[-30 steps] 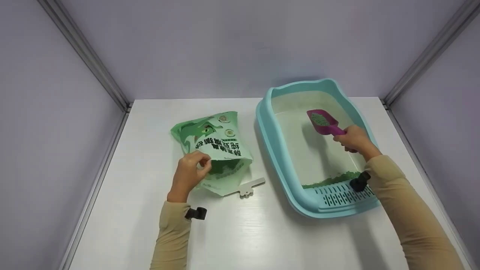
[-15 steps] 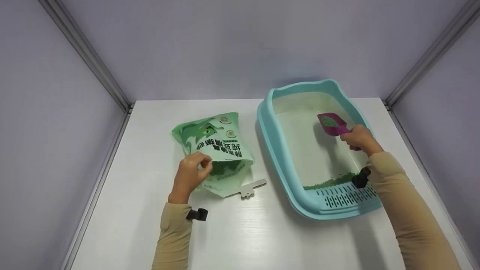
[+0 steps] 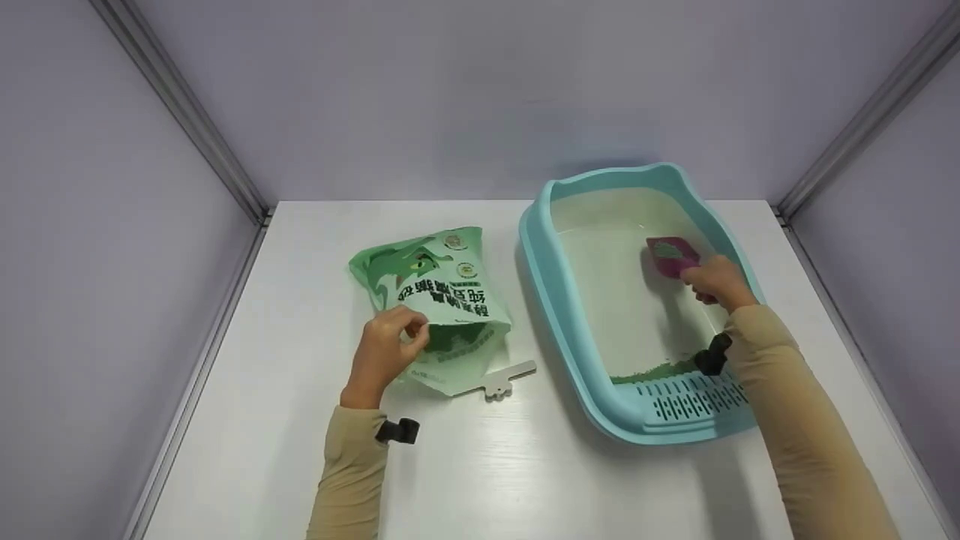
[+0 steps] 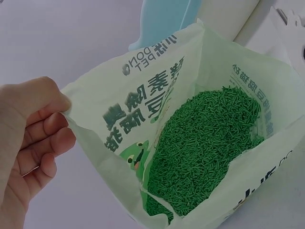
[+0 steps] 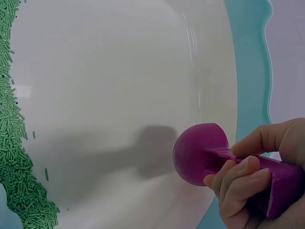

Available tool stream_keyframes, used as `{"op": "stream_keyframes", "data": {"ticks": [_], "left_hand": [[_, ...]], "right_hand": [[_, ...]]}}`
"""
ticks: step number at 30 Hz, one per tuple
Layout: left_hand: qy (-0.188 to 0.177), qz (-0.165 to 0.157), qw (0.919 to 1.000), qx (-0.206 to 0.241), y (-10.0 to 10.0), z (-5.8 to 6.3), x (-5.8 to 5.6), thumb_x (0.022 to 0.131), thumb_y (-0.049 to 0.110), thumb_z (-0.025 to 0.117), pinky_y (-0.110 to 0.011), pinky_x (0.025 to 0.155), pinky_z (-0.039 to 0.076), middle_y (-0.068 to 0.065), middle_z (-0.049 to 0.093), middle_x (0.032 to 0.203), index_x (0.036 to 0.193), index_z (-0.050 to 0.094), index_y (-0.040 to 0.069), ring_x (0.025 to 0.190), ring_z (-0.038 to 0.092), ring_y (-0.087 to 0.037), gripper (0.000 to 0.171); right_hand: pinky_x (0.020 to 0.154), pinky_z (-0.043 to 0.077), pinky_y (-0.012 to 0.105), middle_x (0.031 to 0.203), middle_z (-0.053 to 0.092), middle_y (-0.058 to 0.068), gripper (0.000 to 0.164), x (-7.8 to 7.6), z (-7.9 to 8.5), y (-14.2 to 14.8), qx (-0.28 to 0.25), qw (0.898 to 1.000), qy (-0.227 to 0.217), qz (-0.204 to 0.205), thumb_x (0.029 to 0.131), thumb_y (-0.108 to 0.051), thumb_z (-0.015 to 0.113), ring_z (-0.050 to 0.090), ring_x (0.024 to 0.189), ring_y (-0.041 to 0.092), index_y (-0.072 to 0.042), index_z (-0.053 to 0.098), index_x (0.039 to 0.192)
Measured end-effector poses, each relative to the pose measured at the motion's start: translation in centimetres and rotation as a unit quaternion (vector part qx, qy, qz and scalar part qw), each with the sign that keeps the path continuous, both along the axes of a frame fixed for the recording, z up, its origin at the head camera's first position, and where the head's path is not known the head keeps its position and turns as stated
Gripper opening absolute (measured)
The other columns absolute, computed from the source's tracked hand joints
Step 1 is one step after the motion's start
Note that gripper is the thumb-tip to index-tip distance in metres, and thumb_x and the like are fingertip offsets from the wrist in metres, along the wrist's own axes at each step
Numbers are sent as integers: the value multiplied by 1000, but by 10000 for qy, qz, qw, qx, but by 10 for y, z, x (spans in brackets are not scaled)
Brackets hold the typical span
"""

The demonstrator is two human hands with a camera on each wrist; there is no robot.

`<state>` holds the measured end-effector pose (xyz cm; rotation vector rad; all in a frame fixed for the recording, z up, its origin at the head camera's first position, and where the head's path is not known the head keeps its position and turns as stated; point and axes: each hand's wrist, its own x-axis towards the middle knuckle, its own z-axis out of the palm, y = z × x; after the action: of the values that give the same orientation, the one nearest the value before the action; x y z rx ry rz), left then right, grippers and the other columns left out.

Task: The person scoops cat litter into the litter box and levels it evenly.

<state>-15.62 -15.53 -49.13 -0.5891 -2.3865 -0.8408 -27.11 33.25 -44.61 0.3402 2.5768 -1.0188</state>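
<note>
My left hand (image 3: 384, 349) pinches the open mouth's edge of a pale green cat litter bag (image 3: 442, 281), which lies on the table. Green pellets (image 4: 205, 148) fill the lower part of the bag in the left wrist view. My right hand (image 3: 720, 282) grips the handle of a purple scoop (image 3: 673, 256) over the blue litter box (image 3: 551, 277). Green pellets lie in the scoop's bowl in the head view; the right wrist view shows only its underside (image 5: 198, 155). A band of pellets (image 5: 19, 157) lies along the near end of the box floor.
A light grey clip-like piece (image 3: 510, 377) lies on the white table (image 3: 465, 480) between the bag and the box. A slotted blue grate (image 3: 690, 401) spans the box's near end. Grey walls (image 3: 480, 97) enclose the table at the back and sides.
The scoop has moved right and slightly nearer inside the box, and its bowl has tilted over. My left hand keeps its pinch on the bag's edge.
</note>
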Motion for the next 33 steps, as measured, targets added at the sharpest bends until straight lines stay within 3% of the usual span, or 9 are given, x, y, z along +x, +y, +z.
{"op": "stream_keyframes", "data": {"ticks": [8, 26, 30, 33], "left_hand": [[8, 9, 10000, -59, 0, 1, 0, 82, 2, 69, -27, 60, 51, -6, 65, 71, 79, 68, 7, 64, 60, -14, 6], [66, -59, 10000, -39, -1, -1, 0, 81, 1, 70, -26, 59, 52, -6, 65, 70, 79, 67, 7, 63, 61, -14, 7], [-10, 19, 10000, -95, 0, 1, 1, 82, 1, 70, -27, 60, 52, -6, 65, 71, 79, 67, 7, 64, 61, -14, 6], [-56, 64, 9999, -122, 0, 1, 2, 82, 1, 70, -27, 60, 52, -6, 65, 71, 79, 67, 6, 64, 61, -15, 6]], "right_hand": [[48, 46, 23, 48, 49, -8, 18, -4, -1, 1, 23, 9998, 193, -80, 80, -9, 50, 49, 47, 6, -7, 54, 63], [45, 41, 25, 47, 51, -6, 16, -13, 6, -9, 1069, 9893, 943, -318, 79, -12, 52, 49, 48, 11, -5, 56, 64], [51, 43, 29, 60, 56, 5, 18, -13, 6, -12, 1430, 9835, 1052, -356, 80, -16, 54, 51, 60, 21, 0, 57, 72], [63, 49, 43, 82, 62, 22, 26, -14, 5, -16, 1670, 9801, 1026, -311, 81, -19, 54, 53, 75, 31, 7, 58, 82]]}}
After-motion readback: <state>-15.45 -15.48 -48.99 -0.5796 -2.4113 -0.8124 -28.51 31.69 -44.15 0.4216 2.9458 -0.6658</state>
